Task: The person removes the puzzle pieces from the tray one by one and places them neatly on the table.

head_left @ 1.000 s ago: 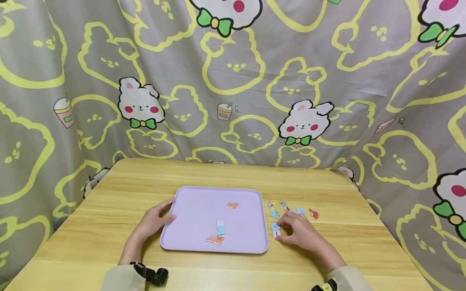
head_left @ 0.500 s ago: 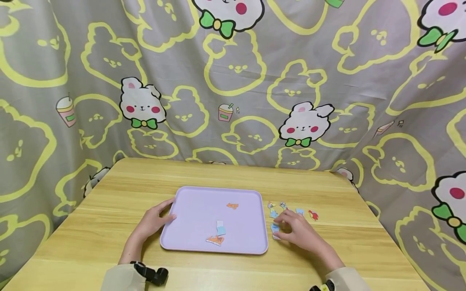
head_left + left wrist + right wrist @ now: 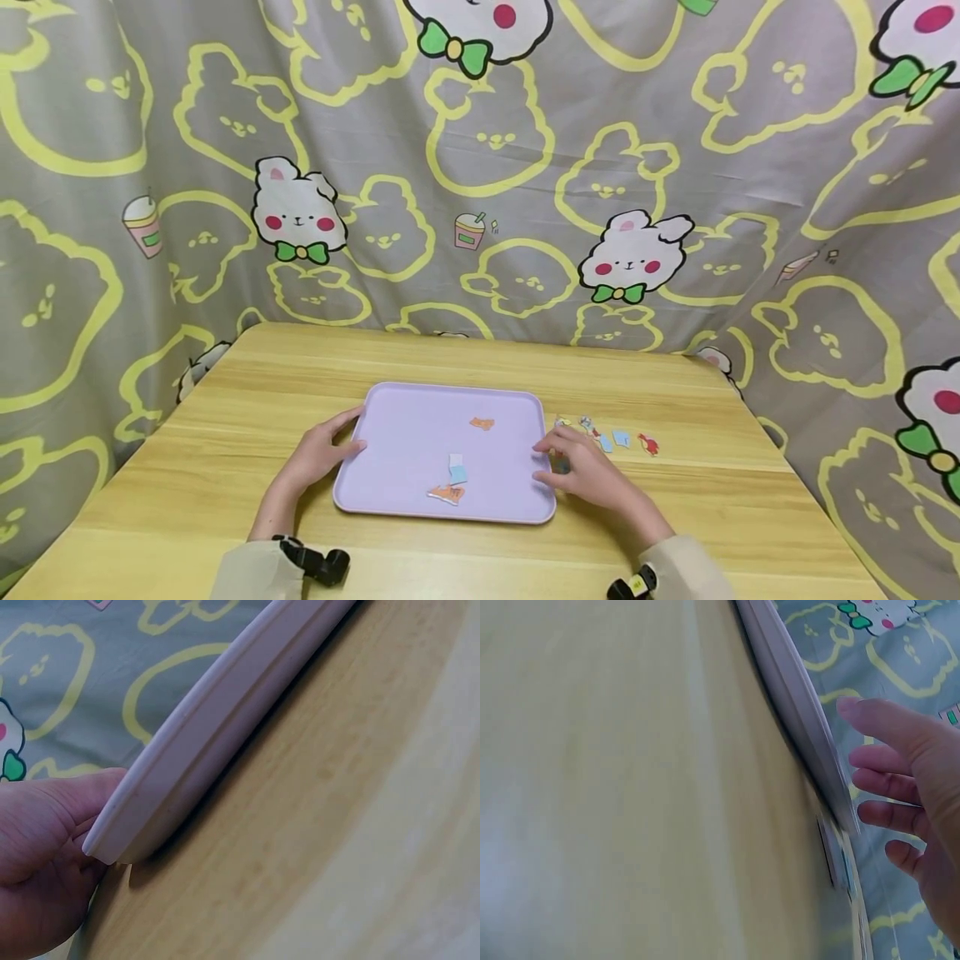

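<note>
My left hand grips the left edge of a lilac tray, thumb over the rim; in the left wrist view the thumb laps the tray's corner. My right hand hovers at the tray's right rim, fingers spread and bent. The right wrist view shows nothing between its fingertips. Below the hand a blue cardboard piece is partly covered. On the tray lie an orange picture piece, a white-and-blue piece and another orange piece touching or nearly touching it.
Right of the tray, several picture pieces lie on the wooden table, among them a light-blue piece and a red piece. Behind the table and at its sides hangs a grey patterned curtain.
My right hand has moved left, from the pieces beside the tray to the tray's right rim. The left hand and the pieces on the tray keep their places.
</note>
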### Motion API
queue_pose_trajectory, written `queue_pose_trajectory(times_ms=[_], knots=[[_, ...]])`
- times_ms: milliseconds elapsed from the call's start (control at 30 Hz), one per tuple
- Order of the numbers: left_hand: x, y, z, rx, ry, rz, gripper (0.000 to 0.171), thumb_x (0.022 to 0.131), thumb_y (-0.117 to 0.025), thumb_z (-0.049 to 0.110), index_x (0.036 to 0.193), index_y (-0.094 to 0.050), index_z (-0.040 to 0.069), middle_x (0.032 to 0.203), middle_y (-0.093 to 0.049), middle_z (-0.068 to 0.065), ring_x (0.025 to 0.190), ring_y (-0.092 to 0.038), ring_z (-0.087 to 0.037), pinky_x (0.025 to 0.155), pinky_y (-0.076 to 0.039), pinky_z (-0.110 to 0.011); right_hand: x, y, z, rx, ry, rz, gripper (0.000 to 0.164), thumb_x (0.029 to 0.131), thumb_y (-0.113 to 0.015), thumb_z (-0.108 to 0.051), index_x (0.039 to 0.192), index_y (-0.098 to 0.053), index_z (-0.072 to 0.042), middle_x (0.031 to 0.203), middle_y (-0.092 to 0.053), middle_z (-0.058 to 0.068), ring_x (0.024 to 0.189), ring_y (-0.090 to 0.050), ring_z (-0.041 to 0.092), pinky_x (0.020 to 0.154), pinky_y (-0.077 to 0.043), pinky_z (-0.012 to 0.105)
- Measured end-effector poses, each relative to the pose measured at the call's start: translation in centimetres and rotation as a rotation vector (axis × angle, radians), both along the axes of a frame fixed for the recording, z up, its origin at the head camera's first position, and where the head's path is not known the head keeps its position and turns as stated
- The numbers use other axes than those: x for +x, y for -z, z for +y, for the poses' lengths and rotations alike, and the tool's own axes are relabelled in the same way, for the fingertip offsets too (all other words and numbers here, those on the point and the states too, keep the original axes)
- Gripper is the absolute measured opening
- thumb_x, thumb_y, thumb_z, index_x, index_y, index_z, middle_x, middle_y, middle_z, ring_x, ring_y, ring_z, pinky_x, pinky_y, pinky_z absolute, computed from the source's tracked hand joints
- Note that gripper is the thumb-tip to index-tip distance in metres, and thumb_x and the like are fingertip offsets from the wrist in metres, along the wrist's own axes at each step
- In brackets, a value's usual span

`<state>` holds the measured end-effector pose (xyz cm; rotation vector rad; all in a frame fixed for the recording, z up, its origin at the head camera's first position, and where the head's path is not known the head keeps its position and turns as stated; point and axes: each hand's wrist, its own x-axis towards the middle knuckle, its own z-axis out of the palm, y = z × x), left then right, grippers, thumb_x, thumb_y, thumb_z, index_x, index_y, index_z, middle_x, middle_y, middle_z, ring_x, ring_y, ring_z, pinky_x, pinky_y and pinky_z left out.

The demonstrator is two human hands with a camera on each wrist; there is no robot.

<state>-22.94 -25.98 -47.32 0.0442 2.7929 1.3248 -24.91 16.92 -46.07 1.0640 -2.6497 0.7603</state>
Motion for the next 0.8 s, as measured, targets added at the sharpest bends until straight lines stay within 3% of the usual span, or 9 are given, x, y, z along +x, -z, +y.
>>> queue_pose_trajectory(times_ms=[167, 400, 633, 800], knots=[[0.0, 0.0, 0.0, -0.003, -0.002, 0.003, 0.061, 0.094, -0.065, 0.018, 0.149, -0.042, 0.007, 0.153, -0.038, -0.025, 0.144, -0.030, -0.046, 0.117, -0.029, -0.060, -0.4, 0.0, -1.9, 0.003, -0.026, -0.053, 0.031, 0.082, -0.078, -0.032, 0.105, -0.072, -0.013, 0.101, -0.064, -0.005, 0.086, -0.055, 0.010, 0.077, -0.047, 0.024], [0.1, -0.1, 0.1, 0.005, -0.005, 0.011, 0.060, 0.093, -0.065, 0.016, 0.148, -0.043, 0.006, 0.152, -0.039, -0.025, 0.144, -0.030, -0.046, 0.117, -0.028, -0.060, -0.9, 0.1, -4.7, 0.007, -0.097, -0.037, 0.032, 0.081, -0.079, -0.033, 0.105, -0.072, -0.012, 0.103, -0.066, -0.004, 0.093, -0.059, 0.012, 0.083, -0.051, 0.028], [0.2, -0.2, 0.2, 0.013, -0.009, 0.003, 0.059, 0.094, -0.065, 0.017, 0.148, -0.043, 0.008, 0.153, -0.040, -0.024, 0.144, -0.031, -0.046, 0.117, -0.029, -0.060, -0.9, -0.1, -6.9, 0.084, -0.098, -0.076, 0.039, 0.082, -0.076, -0.040, 0.111, -0.072, -0.015, 0.112, -0.066, -0.002, 0.095, -0.055, 0.009, 0.087, -0.046, 0.030], [0.2, -0.3, 0.1, 0.023, -0.012, -0.001, 0.059, 0.094, -0.064, 0.016, 0.149, -0.042, 0.008, 0.153, -0.039, -0.023, 0.145, -0.030, -0.045, 0.117, -0.029, -0.060, -1.0, -0.3, -8.3, 0.126, -0.124, -0.050, 0.043, 0.081, -0.077, -0.040, 0.114, -0.071, -0.014, 0.120, -0.065, 0.001, 0.101, -0.056, 0.011, 0.090, -0.046, 0.032]])
